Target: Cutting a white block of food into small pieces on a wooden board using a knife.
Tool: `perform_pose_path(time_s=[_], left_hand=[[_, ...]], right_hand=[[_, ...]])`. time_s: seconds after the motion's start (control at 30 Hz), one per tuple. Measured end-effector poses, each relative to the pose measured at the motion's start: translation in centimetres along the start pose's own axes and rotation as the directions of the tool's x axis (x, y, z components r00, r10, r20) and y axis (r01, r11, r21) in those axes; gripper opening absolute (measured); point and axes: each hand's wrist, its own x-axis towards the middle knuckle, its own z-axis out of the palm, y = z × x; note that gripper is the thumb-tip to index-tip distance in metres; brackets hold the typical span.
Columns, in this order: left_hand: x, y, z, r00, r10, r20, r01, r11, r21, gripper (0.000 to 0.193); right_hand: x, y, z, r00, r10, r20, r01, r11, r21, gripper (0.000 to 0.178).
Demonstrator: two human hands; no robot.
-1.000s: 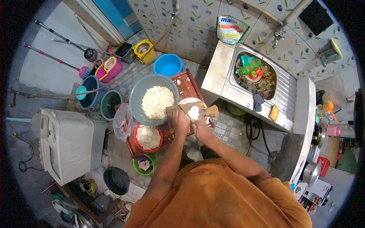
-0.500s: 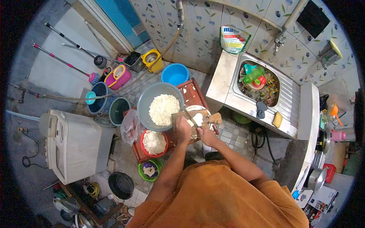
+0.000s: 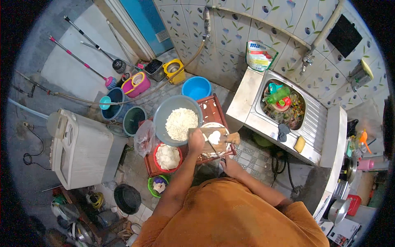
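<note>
A wooden cutting board point(image 3: 195, 134) with a handle at its right end rests over a round white tray point(image 3: 212, 124). My right hand point(image 3: 231, 167) grips a knife point(image 3: 213, 148), its blade slanting up and left over the board. My left hand point(image 3: 196, 142) lies on the board's left part, fingers curled; what they hold is hidden. Between the hands sits a white piece point(image 3: 214, 137) of food of unclear kind. Left of the board, a large grey basin point(image 3: 160, 113) holds a heap of small white pieces point(image 3: 181, 123). Below it, a red bowl point(image 3: 156, 161) is filled with larger white chunks point(image 3: 168, 156).
Everything stands on a low red-brown table point(image 3: 219, 108). A blue basin point(image 3: 196, 87) is behind it, a plastic bag point(image 3: 145, 138) at its left and a green bowl point(image 3: 153, 189) below. To the right is a sink point(image 3: 314, 111) full of dishes; a washing machine point(image 3: 88, 148) stands left.
My right hand and the knife have drawn back toward me, away from the white piece. My left hand stays at the board's left side. The whole view has shifted slightly.
</note>
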Motion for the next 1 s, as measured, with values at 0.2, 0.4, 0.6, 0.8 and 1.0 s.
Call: perform_pose_path(time_s=[0.2,0.4,0.6,0.8,1.0], left_hand=[[-0.7,-0.7,-0.2,0.988,0.146,-0.046,-0.146,0.989,0.013,0.013],[-1.2,-0.7,0.2,0.947,0.300,-0.113,-0.301,0.953,0.004,0.008],[-1.2,-0.4,-0.1,0.930,0.356,-0.091,-0.355,0.935,0.029,0.007],[-1.3,-1.0,0.0,0.944,0.324,-0.061,-0.326,0.945,-0.015,0.008],[-1.2,-0.4,-0.2,0.941,0.332,-0.063,-0.330,0.943,0.041,0.006]], right_hand=[[-0.9,-1.9,0.0,0.985,0.010,-0.170,0.000,0.998,0.055,0.043],[-1.7,-3.3,-0.5,0.987,0.137,-0.085,-0.123,0.982,0.144,0.049],[-2.1,-3.9,0.7,0.980,0.107,-0.168,-0.060,0.964,0.259,0.046],[-1.7,-4.9,1.5,0.971,0.177,-0.159,-0.138,0.964,0.227,0.042],[-2.1,-7.5,1.0,0.943,0.244,-0.224,-0.180,0.945,0.272,0.049]])
